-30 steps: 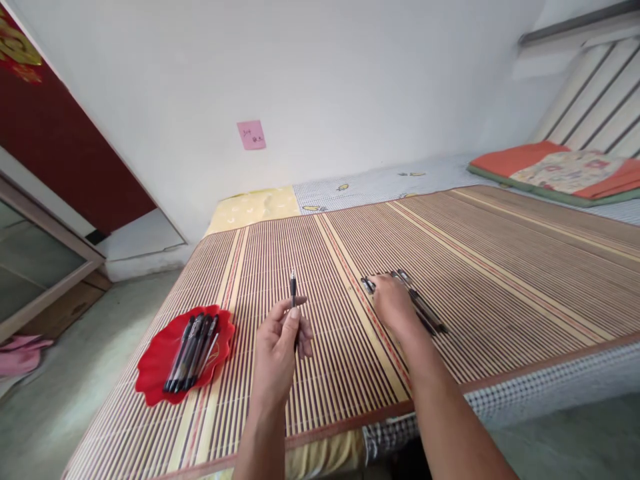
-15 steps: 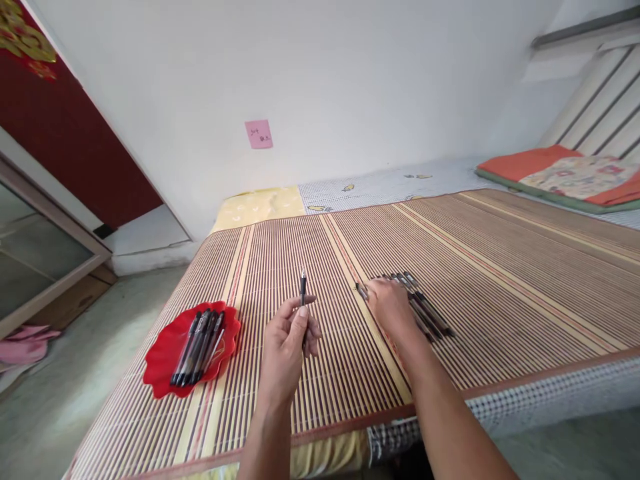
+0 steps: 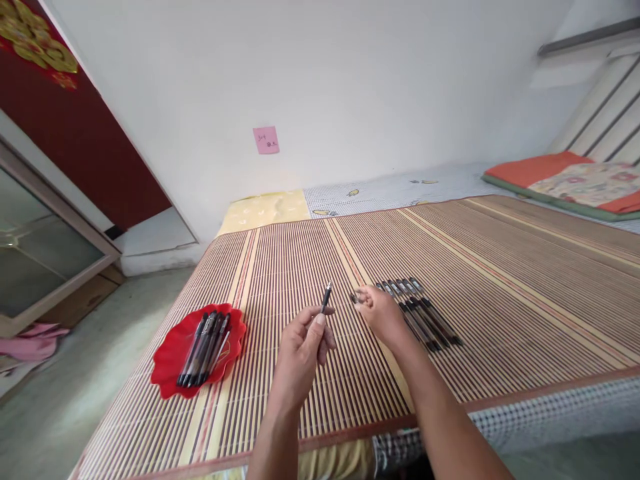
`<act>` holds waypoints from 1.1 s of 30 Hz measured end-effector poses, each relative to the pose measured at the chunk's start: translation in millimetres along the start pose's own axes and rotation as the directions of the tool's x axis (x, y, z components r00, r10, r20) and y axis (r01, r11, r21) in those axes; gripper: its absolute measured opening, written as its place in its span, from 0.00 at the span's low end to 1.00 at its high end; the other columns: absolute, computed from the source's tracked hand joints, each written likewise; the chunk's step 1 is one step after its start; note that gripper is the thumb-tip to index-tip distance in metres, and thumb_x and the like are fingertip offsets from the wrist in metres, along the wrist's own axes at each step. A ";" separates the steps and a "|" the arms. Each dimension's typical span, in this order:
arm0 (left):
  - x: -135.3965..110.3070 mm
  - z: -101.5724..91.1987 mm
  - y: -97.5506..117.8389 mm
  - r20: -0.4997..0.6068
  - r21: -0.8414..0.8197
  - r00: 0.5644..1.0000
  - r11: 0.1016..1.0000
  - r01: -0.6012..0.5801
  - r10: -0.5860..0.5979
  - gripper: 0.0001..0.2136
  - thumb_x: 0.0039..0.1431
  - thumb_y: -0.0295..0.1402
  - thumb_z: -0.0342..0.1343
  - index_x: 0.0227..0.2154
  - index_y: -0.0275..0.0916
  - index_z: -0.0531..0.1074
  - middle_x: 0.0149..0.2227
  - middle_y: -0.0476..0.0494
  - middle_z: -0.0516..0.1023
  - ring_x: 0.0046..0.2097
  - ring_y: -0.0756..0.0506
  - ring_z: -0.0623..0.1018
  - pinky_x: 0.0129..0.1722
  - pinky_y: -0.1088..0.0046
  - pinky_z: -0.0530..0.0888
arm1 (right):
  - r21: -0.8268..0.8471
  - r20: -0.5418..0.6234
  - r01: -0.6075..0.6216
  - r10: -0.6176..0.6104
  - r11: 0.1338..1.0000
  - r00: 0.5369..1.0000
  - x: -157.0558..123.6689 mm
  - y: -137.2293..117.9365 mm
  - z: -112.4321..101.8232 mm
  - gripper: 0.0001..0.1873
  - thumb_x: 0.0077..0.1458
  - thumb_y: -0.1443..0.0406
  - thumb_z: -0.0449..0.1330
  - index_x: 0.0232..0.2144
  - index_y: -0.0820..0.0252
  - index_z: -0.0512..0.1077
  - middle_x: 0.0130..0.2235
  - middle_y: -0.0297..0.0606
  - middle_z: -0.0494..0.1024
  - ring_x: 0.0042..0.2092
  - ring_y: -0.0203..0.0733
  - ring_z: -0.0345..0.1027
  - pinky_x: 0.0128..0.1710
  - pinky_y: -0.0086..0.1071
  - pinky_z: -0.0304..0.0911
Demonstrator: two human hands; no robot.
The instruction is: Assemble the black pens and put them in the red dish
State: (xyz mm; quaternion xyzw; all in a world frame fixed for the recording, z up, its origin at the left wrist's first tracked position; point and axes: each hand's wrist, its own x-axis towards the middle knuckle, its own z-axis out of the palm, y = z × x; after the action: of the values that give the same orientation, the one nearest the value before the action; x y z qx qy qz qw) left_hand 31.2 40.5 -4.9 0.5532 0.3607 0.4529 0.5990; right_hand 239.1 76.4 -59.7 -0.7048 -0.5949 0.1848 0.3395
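My left hand (image 3: 306,343) is closed around an uncapped black pen (image 3: 327,297), its tip pointing up and slightly right. Just to the right, the fingers of my right hand (image 3: 377,310) pinch a small dark pen cap (image 3: 354,298), a short gap away from the pen's tip. Beside that hand, several uncapped pens (image 3: 433,323) lie in a slanted row on the bamboo mat (image 3: 280,267). Several dark caps with clips (image 3: 403,287) line up at their far ends. My right hand and forearm hide part of this row.
A red scalloped plate (image 3: 165,360) on the left holds several capped pens (image 3: 203,350) and a thin pale stick. The mat covers a bed against a white wall with a pink note (image 3: 266,140). Folded orange-and-floral bedding (image 3: 560,177) lies at the far right.
My right hand has lifted a cap from beside the row and moved left towards the pen. My left hand has shifted right, tilting the pen rightward. The view has turned slightly.
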 end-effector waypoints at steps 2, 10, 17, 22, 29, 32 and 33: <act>0.2 -0.1 -0.3 0.015 0.021 1.000 1.000 0.001 -0.002 0.17 0.69 0.45 0.55 0.47 0.34 0.75 0.25 0.51 0.72 0.21 0.55 0.63 0.22 0.78 0.59 | 0.270 -0.056 0.016 -0.001 0.963 0.998 -2.1 -8.1 -11.8 0.15 0.62 0.64 0.59 0.50 0.62 0.75 0.46 0.44 0.82 0.45 0.43 0.77 0.46 0.34 0.69; 0.5 0.4 -3.3 0.085 0.093 0.996 0.995 0.022 -0.030 0.17 0.69 0.45 0.55 0.47 0.35 0.76 0.25 0.52 0.71 0.22 0.54 0.63 0.22 0.77 0.59 | 0.924 -0.168 0.146 0.034 0.354 0.985 -21.1 -51.6 -45.3 0.10 0.55 0.58 0.70 0.38 0.54 0.77 0.42 0.37 0.81 0.42 0.40 0.74 0.42 0.34 0.68; -0.6 5.8 0.3 0.098 0.149 0.993 0.988 0.043 -0.058 0.18 0.68 0.46 0.55 0.46 0.35 0.77 0.24 0.52 0.70 0.22 0.54 0.62 0.22 0.77 0.58 | 0.895 -0.132 0.147 -0.064 0.421 0.989 -24.7 -58.0 -44.7 0.10 0.58 0.58 0.68 0.41 0.54 0.77 0.42 0.38 0.81 0.43 0.42 0.74 0.44 0.37 0.68; -1.9 5.3 0.9 0.115 0.135 0.992 0.990 0.033 -0.049 0.17 0.68 0.45 0.56 0.46 0.35 0.76 0.24 0.52 0.71 0.22 0.54 0.63 0.22 0.77 0.59 | 0.860 -0.016 0.103 -0.175 0.500 0.984 -28.3 -58.3 -48.9 0.10 0.59 0.59 0.67 0.42 0.56 0.78 0.40 0.38 0.81 0.40 0.40 0.73 0.45 0.36 0.68; -4.8 7.7 3.0 0.123 0.032 0.991 0.999 0.041 -0.045 0.13 0.67 0.43 0.58 0.41 0.36 0.73 0.25 0.51 0.72 0.22 0.55 0.59 0.22 0.77 0.55 | 0.819 0.101 0.069 -0.261 0.569 0.960 -32.5 -62.4 -49.9 0.07 0.62 0.59 0.65 0.38 0.57 0.76 0.37 0.35 0.78 0.39 0.38 0.70 0.43 0.33 0.65; -5.9 10.4 0.3 0.105 -0.019 0.994 0.999 0.037 -0.034 0.13 0.66 0.43 0.59 0.37 0.36 0.72 0.25 0.51 0.73 0.22 0.55 0.59 0.22 0.77 0.53 | 0.818 0.127 0.069 -0.296 0.571 0.947 -33.3 -62.1 -48.2 0.09 0.63 0.58 0.64 0.36 0.57 0.74 0.35 0.33 0.76 0.39 0.38 0.70 0.44 0.34 0.65; -6.4 11.9 -1.0 0.096 -0.036 0.995 0.999 0.034 -0.031 0.13 0.66 0.43 0.59 0.37 0.37 0.72 0.25 0.51 0.73 0.22 0.55 0.58 0.22 0.77 0.53 | 0.815 0.131 0.068 -0.297 0.576 0.946 -33.4 -61.4 -47.7 0.09 0.63 0.58 0.64 0.35 0.57 0.74 0.35 0.33 0.76 0.39 0.38 0.70 0.44 0.34 0.65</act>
State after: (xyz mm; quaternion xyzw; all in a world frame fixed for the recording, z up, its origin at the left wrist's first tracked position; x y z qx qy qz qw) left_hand 40.3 30.6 -4.8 0.5570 0.3320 0.4227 0.6332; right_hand 219.6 35.7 11.9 -0.3812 -0.5562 0.4841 0.5576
